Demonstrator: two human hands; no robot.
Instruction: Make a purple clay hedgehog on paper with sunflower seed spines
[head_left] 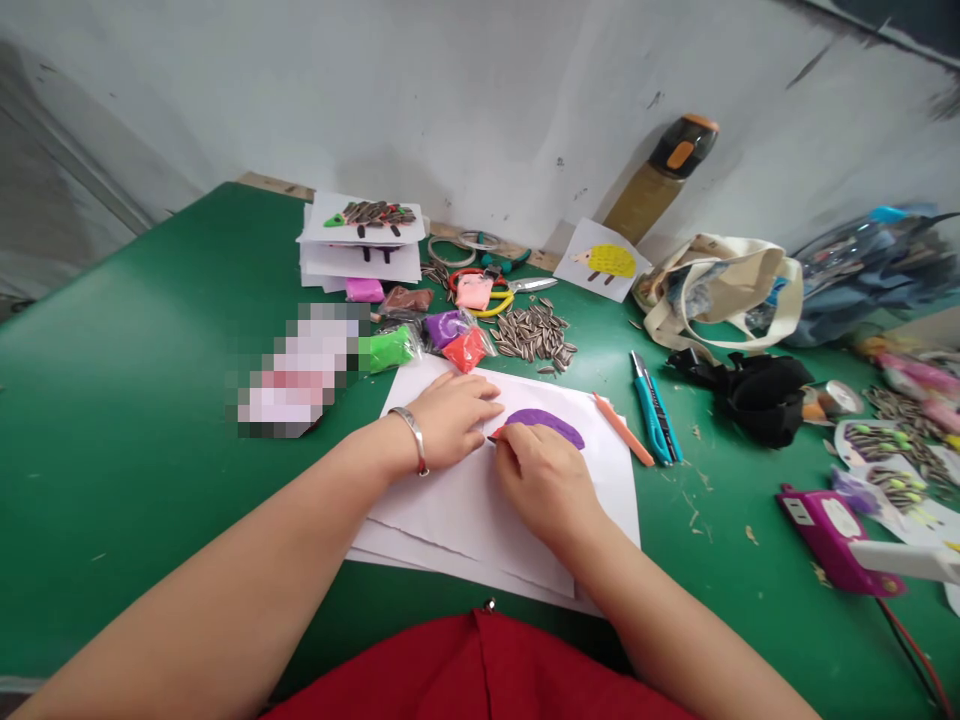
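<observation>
White paper sheets lie stacked on the green table. A purple clay oval is on the top sheet, with a small red-orange patch at its left end. My left hand, with a silver bracelet at the wrist, rests flat on the paper with fingers spread, left of the oval. My right hand is closed in a pinch over the oval's lower left edge. A small dark tip shows at its fingertips beside the red-orange patch; what it holds is mostly hidden.
An orange tool and a blue cutter lie right of the paper. Behind are clay packets, sunflower seeds, scissors and stacked pictures. A cloth bag and bottle stand back right.
</observation>
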